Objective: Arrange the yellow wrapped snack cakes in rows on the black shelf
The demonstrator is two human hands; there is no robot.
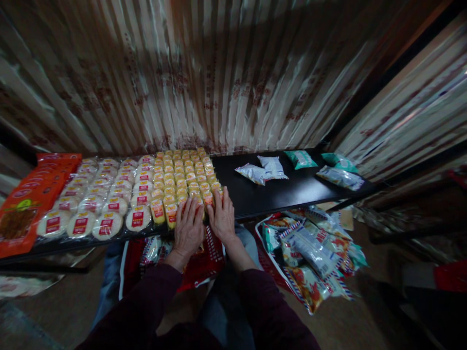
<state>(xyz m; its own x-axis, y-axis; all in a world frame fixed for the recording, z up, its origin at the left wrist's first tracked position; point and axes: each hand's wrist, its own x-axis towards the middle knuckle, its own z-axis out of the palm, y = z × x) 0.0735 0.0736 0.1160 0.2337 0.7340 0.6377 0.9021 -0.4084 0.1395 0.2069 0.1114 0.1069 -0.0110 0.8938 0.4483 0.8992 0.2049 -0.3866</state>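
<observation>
Rows of small yellow wrapped cakes (175, 177) stand tightly packed on a black shelf (270, 194). My left hand (189, 231) lies on the front packs of these rows, its fingers stretched forward. Beside it, my right hand (222, 218) rests at the front right corner of the block, fingers also extended and touching the end packs. Neither hand is wrapped round a pack, though my fingers cover some of the front ones. Left of the yellow cakes are rows of round white wrapped biscuits (107, 224) with red labels.
Orange pouches (40, 194) lie at the shelf's left end. Blue-white packets (273, 167) and green packets (301, 159) lie to the right. Below, a red basket (126, 272) stands between my legs, and heaped snack bags (314, 248) fill another. Striped sheeting (204, 73) hangs behind.
</observation>
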